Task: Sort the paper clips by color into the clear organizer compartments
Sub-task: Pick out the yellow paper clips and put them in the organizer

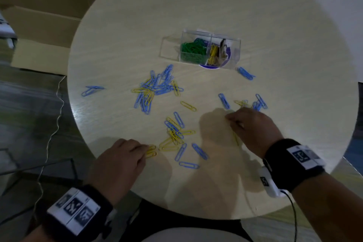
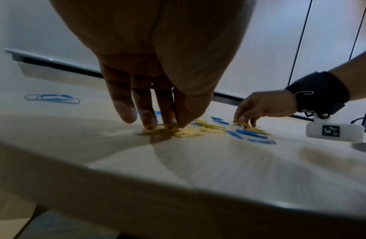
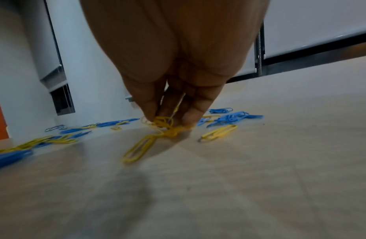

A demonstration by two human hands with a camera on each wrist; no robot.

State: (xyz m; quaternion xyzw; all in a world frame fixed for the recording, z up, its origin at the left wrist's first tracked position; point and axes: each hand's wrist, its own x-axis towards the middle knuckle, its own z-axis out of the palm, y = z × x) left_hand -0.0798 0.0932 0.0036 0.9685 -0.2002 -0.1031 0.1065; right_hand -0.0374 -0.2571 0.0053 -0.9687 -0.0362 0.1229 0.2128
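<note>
The clear organizer [image 1: 234, 56] stands at mid-table, with green clips [image 1: 193, 48] in one compartment and yellow clips [image 1: 213, 53] in the one beside it. Blue and yellow paper clips [image 1: 157, 87] lie scattered over the round table [image 1: 255, 15]. My left hand [image 1: 144, 150] is near the front edge, thumb and fingertips [image 2: 149, 119] pinching yellow clips [image 2: 167, 128] against the tabletop. To the right, my right hand [image 1: 228, 118] pinches a tangled bunch of yellow clips [image 3: 164, 123], and one linked yellow clip [image 3: 139, 148] trails from it on the table.
A mixed heap [image 1: 174, 133] lies between my hands, and single blue clips [image 1: 200, 151] lie close to the front edge. More blue clips [image 1: 245, 72] lie beside the organizer. Cardboard boxes [image 1: 43, 25] and a cable [image 1: 57, 124] are on the floor at left.
</note>
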